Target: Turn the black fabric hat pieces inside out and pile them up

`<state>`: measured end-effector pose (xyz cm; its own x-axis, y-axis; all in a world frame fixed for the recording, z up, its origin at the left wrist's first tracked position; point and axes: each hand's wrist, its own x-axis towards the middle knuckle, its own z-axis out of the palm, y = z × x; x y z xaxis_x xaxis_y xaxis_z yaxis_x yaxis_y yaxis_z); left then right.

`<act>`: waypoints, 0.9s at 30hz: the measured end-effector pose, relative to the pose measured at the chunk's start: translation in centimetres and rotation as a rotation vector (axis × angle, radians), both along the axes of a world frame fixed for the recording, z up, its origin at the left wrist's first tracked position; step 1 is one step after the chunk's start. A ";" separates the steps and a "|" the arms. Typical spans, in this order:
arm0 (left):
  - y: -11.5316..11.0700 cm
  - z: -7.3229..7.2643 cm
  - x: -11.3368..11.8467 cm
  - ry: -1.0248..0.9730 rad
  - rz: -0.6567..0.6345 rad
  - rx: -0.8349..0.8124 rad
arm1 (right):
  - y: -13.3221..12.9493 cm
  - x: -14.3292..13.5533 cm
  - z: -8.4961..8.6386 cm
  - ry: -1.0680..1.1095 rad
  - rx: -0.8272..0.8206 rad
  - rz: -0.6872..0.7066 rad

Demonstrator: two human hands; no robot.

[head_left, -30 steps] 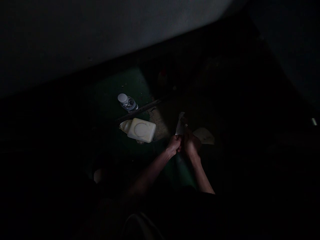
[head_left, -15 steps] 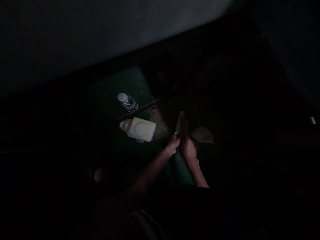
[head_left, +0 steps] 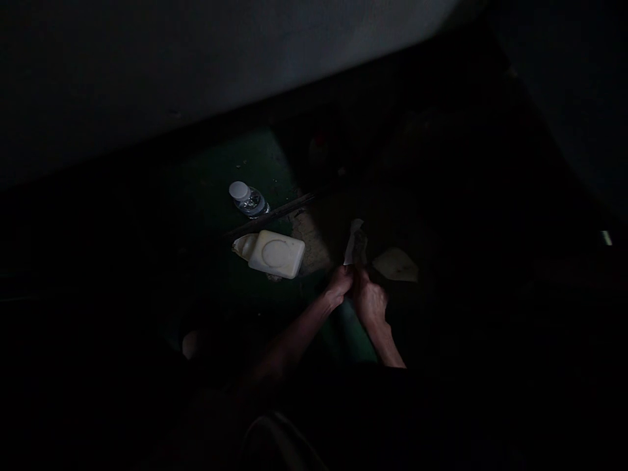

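Note:
Both hands are close together right of centre in a very dark scene. My left hand (head_left: 340,282) is closed round the lower end of a thin pale piece (head_left: 352,242) that points up and away. Against it, my right hand (head_left: 369,297) has its fingers folded at the base of the same piece; what they grip is too dark to make out. Just right of my right hand lies a flat pale piece (head_left: 396,264). Left of my left hand, a cream-coloured rectangular block (head_left: 277,254) with a round mark overlaps a pale curved piece (head_left: 243,246).
A clear bottle with a white cap (head_left: 239,190) stands on the green surface (head_left: 262,154) beyond the block. A dark strip (head_left: 284,212) runs between them. Farther back is a dim object with a red top (head_left: 320,140). A pale wall (head_left: 196,59) rises behind.
My right hand has shifted slightly and its fingers have turned at the base of the pale piece. My left hand has hardly moved. The whole view has drifted slightly.

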<state>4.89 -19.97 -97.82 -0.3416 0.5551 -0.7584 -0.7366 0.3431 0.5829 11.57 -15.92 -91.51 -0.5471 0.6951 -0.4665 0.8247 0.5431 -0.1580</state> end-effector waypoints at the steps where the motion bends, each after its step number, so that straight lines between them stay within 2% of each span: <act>1: -0.1 -0.1 0.1 -0.007 -0.004 0.000 | -0.1 0.8 0.3 0.022 0.007 -0.006; 4: 0.0 -0.2 0.6 -0.021 -0.024 0.000 | 1.7 0.7 1.0 0.090 0.112 -0.068; 7: 0.2 -0.3 0.8 -0.008 -0.018 -0.003 | 3.5 -2.0 0.3 0.028 0.117 -0.112; 10: 0.2 -0.4 0.4 -0.003 0.014 0.008 | 2.3 -3.1 -0.6 0.026 0.077 -0.068; 13: 0.0 -0.5 0.0 -0.016 0.033 0.021 | 0.0 -1.1 -0.4 0.006 0.012 -0.009; 15: -0.1 -0.6 0.0 -0.034 0.024 0.021 | -0.2 0.2 0.3 0.039 -0.016 -0.013; 17: -0.1 -0.6 0.2 -0.049 0.006 0.023 | 1.0 0.1 0.8 0.085 0.015 -0.054; 21: 0.0 -0.5 0.5 -0.043 0.009 0.020 | 3.5 -3.0 0.0 0.005 0.072 -0.126; 24: -0.1 -0.5 0.1 -0.044 0.040 0.021 | 1.8 -3.2 -0.6 -0.037 0.036 -0.051; 27: -0.3 -0.7 -0.1 -0.076 0.042 0.023 | -0.3 -0.5 0.0 -0.040 -0.016 0.020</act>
<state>4.77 -20.31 -98.48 -0.3070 0.5589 -0.7703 -0.7922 0.2984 0.5323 11.09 -16.19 -91.51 -0.5416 0.6763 -0.4993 0.8196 0.5570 -0.1345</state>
